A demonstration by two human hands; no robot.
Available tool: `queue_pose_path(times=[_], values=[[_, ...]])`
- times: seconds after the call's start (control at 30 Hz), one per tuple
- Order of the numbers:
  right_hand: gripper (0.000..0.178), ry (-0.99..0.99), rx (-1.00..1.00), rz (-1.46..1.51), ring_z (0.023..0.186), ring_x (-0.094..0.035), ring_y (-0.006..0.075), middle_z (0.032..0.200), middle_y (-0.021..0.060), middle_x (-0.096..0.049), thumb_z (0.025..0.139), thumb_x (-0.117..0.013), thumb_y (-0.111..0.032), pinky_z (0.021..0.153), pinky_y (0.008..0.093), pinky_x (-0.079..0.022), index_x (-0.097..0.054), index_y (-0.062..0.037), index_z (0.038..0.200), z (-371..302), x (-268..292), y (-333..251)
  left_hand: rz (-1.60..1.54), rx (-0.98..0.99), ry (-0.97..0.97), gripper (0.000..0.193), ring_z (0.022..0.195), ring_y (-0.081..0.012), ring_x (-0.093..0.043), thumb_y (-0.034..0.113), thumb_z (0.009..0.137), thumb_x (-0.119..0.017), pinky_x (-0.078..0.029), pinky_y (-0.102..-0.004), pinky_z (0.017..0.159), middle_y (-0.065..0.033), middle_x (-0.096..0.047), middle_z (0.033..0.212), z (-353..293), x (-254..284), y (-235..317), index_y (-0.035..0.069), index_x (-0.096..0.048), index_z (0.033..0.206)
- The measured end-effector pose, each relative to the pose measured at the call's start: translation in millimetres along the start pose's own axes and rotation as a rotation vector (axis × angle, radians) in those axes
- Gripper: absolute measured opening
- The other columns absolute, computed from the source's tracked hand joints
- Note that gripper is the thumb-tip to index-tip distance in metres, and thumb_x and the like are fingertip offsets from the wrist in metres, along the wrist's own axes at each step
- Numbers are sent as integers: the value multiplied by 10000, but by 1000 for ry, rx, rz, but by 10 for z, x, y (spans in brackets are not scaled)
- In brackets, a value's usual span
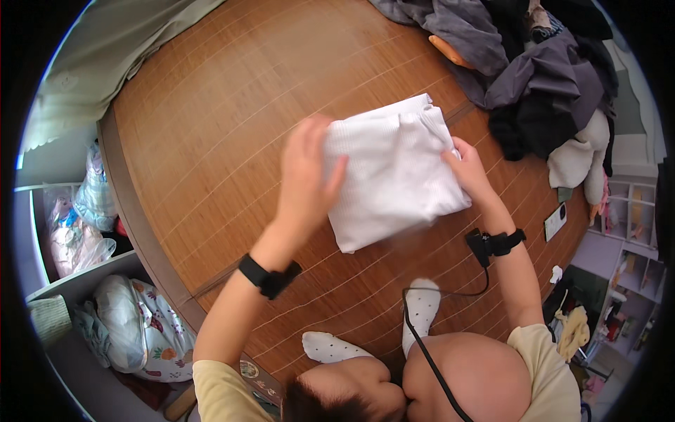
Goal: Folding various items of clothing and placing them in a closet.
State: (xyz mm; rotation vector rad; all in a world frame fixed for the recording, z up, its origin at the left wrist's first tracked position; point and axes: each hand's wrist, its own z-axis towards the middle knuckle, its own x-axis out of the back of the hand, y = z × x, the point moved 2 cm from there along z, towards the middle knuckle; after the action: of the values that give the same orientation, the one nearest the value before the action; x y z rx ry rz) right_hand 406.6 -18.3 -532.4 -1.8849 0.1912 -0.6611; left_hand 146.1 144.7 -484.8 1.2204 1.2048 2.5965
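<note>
A folded white ribbed garment [394,169] lies between my hands on the brown mat [232,119]; its full shape is hidden by the folds. My left hand [309,165] is at the garment's left edge, slightly blurred, its fingers stretched out and the thumb apart over the cloth. At the right edge, my right hand [470,170] pinches the fabric, thumb on top and fingers beyond the edge. Black bands with small black boxes circle both wrists, and a dark cable [429,352] runs from the right one.
Dark clothes [541,77] are heaped at the far right, with a light fluffy piece [583,155] beside them. A phone [555,223] lies near the mat's right edge. My socked feet [422,309] are close in front. Left, below the edge, sit bagged items [81,239] and a pale curtain [98,63].
</note>
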Motion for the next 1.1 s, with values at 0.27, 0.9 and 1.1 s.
queue_pose_path(times=[0.27, 0.9, 1.1], values=[[234, 163, 53, -94, 744, -569, 162, 853, 96, -642, 882, -430, -129, 662, 303, -437, -607, 24, 881, 405, 147, 308, -249, 336, -198, 388, 991, -271, -505, 292, 820, -672, -379, -377, 896, -118, -592, 1014, 39, -11, -611, 35, -565, 1090], [248, 277, 545, -978, 927, -524, 315, 971, 124, -576, 830, -620, -254, 804, 366, -439, -619, -15, 898, 593, -249, -494, 388, -128, -374, 682, 1377, -313, -214, 450, 763, -653, -142, -588, 1086, -122, -270, 1481, -489, -404, 132, 170, -439, 1347], [277, 285, 92, -28, 821, -588, 272, 876, 165, -634, 905, -503, -227, 769, 336, -440, -614, 28, 907, 963, -48, -124, 423, -115, -361, 736, 1401, -297, -175, 519, 756, -624, -101, -630, 1074, -121, -236, 1502, -558, -464, 69, 196, -403, 1380]])
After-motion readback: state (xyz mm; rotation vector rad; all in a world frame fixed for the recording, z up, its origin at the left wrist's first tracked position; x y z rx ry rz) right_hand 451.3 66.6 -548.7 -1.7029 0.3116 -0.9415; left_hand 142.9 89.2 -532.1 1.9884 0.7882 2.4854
